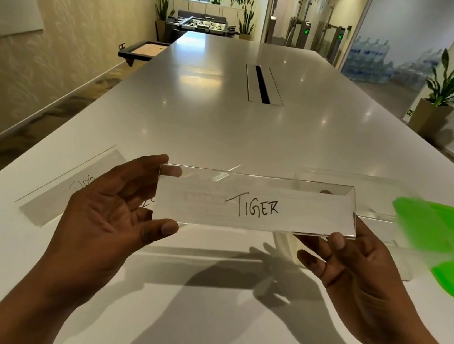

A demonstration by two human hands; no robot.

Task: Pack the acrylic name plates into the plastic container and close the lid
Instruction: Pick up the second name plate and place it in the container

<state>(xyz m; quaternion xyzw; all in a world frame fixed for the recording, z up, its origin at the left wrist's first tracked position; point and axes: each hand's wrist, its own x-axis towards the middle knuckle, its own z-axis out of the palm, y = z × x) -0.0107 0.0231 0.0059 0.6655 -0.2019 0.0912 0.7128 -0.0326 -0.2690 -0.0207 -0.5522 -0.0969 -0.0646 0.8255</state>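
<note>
both hands are raised over the near end of the table, forearms reaching in from the bottom edge. the right hand (358,266) pinches the lower right corner of a clear acrylic name plate (256,205), thumb on the front face and fingers curled behind it. the left hand (106,213) is spread wide, its fingers nearly straight behind the plate's left end, the index tip at the top left corner and the thumb just under the bottom edge; i cannot tell whether it is touching. the plate is held level in the air above the table, long side across, its face toward the camera, with "tiger" handwritten in black on the white insert.

1 second name plate (72,188) lies flat on the table to the left, its handwriting partly hidden by the left hand. the clear plastic container (335,177) sits on the table behind and under the held plate's right end, uncovered. the green lid (443,246) lies just to its right, at the container's edge; whether it rests on the rim i cannot tell.

the long white table (225,131) stretches away, with a cable slot (262,85) in its middle. a potted plant (441,94) stands by the right wall, stacked water bottles (375,61) behind glass beyond it, and a foosball table (202,24) at the far end.
</note>
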